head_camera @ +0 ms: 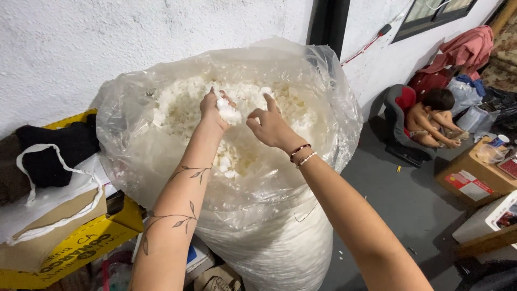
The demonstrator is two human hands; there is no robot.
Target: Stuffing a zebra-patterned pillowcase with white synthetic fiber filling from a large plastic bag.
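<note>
Yellow cardboard box (81, 248) left; brown labelled box (474, 178) right.

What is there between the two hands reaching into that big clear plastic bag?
In the head view, a clump of white foam pieces sits between the left hand and right hand, gripped by the left; more loose foam fills the clear bag beneath.

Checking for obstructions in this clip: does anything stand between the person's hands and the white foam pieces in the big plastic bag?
Nothing visible does. The clear plastic bag is open at the top, and both hands are already inside its mouth. The left hand grips a clump of white foam pieces, and the right hand reaches in beside it.
</note>
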